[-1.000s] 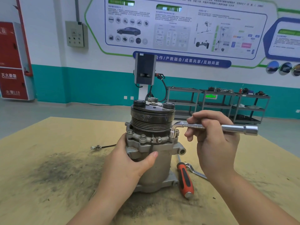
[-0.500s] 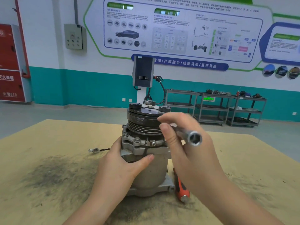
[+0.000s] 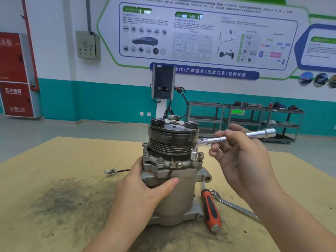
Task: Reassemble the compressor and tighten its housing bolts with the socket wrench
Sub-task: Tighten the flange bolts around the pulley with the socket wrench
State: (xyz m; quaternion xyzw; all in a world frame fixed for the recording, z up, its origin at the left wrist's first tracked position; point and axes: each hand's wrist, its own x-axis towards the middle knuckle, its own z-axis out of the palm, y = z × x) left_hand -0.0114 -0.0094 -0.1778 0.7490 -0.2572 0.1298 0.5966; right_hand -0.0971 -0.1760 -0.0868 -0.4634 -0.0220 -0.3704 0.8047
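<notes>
Chrome socket wrench (image 3: 234,138) pinched in right hand (image 3: 241,160); left hand (image 3: 145,190) clasps the compressor (image 3: 172,171).

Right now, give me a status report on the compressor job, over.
Left hand grips compressor body. Right hand holds socket wrench, socket end down on a right-side housing bolt. Screwdriver and a spanner lie beside the base, not obstructing.

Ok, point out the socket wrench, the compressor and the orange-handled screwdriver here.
socket wrench (image 3: 217,140), head view, on the horizontal shaft beside the bend.
compressor (image 3: 172,137), head view, on the dark grooved pulley.
orange-handled screwdriver (image 3: 211,209), head view, on the middle of the handle.
</notes>
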